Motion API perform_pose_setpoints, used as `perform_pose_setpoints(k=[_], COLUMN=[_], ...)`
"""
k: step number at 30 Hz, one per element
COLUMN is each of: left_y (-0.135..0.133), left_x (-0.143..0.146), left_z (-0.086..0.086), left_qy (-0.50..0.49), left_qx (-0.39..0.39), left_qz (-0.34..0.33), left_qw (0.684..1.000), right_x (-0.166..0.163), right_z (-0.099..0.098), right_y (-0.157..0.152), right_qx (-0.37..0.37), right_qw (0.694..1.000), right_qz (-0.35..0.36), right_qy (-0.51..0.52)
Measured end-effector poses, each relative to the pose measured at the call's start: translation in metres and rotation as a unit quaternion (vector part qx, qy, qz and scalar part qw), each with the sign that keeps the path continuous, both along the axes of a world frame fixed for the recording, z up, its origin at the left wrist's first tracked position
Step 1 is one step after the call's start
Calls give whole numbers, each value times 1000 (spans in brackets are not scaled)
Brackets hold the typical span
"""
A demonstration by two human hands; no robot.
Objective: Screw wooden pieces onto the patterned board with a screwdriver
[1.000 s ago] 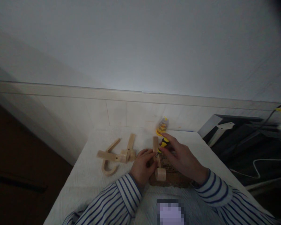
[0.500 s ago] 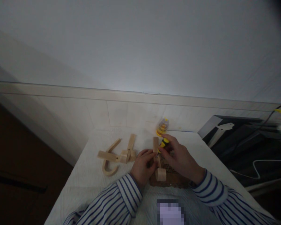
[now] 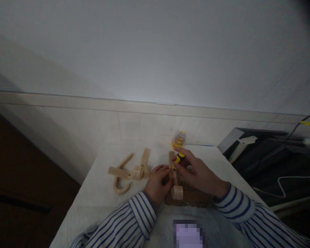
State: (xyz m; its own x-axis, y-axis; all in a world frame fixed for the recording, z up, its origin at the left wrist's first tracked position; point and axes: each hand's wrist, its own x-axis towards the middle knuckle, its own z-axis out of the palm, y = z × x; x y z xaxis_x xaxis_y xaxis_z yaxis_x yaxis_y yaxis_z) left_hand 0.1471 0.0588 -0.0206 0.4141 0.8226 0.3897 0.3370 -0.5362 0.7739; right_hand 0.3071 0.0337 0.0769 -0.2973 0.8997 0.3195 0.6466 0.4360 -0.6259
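My right hand [image 3: 196,172] is closed around the handle of a yellow and black screwdriver [image 3: 181,156], its tip pointing down at a pale wooden piece [image 3: 177,193]. That piece has a flat bar at the far end and a round block at the near end. My left hand [image 3: 158,182] grips its left side with thumb and fingers. Beneath lies a brown carved wooden board [image 3: 187,199], partly hidden by my right hand. Left of my left hand, a wooden hook [image 3: 122,189] lies by a joined wooden assembly [image 3: 121,172] with crossing bars and visible screw holes.
A clear plastic bottle with yellow parts [image 3: 179,138] stands at the table's back by the wall. A white cloth covers the table [image 3: 93,203]. Dark panels [image 3: 268,155] and a white cable [image 3: 282,186] are at the right. A blurred-out lilac patch [image 3: 188,236] shows near the front.
My right hand and the screwdriver have shifted slightly, the handle now tilted a little more upright. My left hand stays on the wooden piece.
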Motion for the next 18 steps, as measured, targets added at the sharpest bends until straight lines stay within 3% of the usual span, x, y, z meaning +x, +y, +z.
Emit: perform_pose_setpoints(k=[18], left_y=[1], left_x=[0], left_z=[-2], left_qy=[1], left_qx=[-8], left_qz=[2], left_qw=[1000], right_x=[4], right_z=[-2], right_y=[-2], right_qx=[12], right_qw=[999], right_qz=[-31], right_qy=[-33])
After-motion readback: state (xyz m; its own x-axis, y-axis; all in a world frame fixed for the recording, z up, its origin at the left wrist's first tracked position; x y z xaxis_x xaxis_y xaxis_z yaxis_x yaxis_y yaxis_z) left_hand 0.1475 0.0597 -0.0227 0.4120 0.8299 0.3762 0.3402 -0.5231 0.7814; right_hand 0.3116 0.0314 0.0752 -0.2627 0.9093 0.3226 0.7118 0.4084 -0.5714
